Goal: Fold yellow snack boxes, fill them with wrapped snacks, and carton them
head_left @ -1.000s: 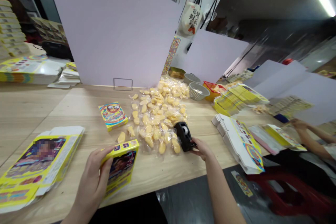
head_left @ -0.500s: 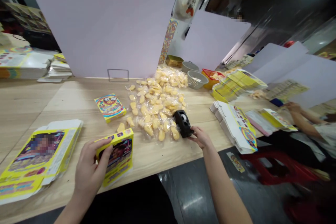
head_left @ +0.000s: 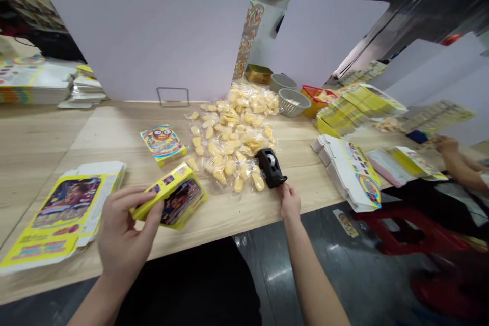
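Observation:
My left hand [head_left: 124, 229] grips a yellow printed box [head_left: 179, 204] by its left end, thumb on the near face and fingers over the top. The box is tilted and held above the table's front part. My right hand [head_left: 290, 201] has its fingers pressed together at the near, cutting end of a black tape dispenser [head_left: 271, 168]. Whatever they pinch is too small to make out. A small yellow box with a cartoon face [head_left: 163, 143] lies behind the held one. Beside the dispenser spreads a pile of yellow pieces in clear wrappers [head_left: 229, 137].
A flat printed carton [head_left: 63, 214] lies at left; stacked white cartons [head_left: 349, 173] lie at right. Grey baskets [head_left: 293, 103], a red basket [head_left: 319, 97] and yellow cartons [head_left: 359, 107] stand further back. A pale partition [head_left: 153, 25] rises behind. Another person's hands [head_left: 446, 145] are at far right.
The box in my left hand has been lifted and tipped over from its upright stance. My right hand has shifted slightly and stays at the dispenser's front end. The camera view has moved a little.

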A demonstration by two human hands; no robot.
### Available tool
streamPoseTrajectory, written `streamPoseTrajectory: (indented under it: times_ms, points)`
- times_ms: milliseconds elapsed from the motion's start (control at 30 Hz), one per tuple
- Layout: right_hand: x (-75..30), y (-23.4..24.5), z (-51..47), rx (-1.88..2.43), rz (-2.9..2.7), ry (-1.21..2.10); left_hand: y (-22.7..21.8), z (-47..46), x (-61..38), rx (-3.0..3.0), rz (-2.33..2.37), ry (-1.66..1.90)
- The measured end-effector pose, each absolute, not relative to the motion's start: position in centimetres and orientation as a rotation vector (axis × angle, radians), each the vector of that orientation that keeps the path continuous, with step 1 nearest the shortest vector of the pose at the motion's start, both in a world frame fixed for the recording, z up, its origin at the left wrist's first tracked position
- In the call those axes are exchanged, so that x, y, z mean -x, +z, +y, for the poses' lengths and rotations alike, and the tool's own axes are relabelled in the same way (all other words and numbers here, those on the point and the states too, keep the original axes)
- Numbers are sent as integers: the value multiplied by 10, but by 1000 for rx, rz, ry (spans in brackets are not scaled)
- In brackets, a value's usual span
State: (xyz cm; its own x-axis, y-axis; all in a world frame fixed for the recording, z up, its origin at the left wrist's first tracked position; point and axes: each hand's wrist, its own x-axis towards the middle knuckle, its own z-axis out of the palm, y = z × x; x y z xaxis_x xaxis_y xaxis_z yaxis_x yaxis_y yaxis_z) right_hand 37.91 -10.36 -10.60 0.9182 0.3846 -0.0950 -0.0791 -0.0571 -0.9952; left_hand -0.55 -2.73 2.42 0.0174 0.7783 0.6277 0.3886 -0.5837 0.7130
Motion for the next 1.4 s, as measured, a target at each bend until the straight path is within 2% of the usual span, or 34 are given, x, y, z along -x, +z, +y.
streamPoseTrajectory:
  times_ms: [200,367,467,700,1000,1100,1200,1267,1400]
  points:
    - [-313,-68,-107,1614,-399,282,14,-31,8,-2246,1151,1511]
    - [-199,-3,-91,1325,-958,751,8,-34,6,-2304,1083,1457]
    - [-150,24,-78,1162,-984,941,7,-37,5,-2285,1077,1454]
    - [-135,31,-66,1217,-903,989,4,-41,6,-2225,986,1521]
    - [-146,31,-64,1341,-940,1077,10,-36,10,-2439,1021,1170]
    - [-149,23,-65,1465,-1028,923,13,-36,14,-2373,1037,1168]
    - [-157,21,-66,1514,-1280,338,16,-38,18,-2238,995,1194]
    - [-163,26,-65,1361,-1563,98,18,-41,19,-2058,926,1176]
    - [-170,33,-58,1131,-1923,291,23,-45,14,-1609,867,1090]
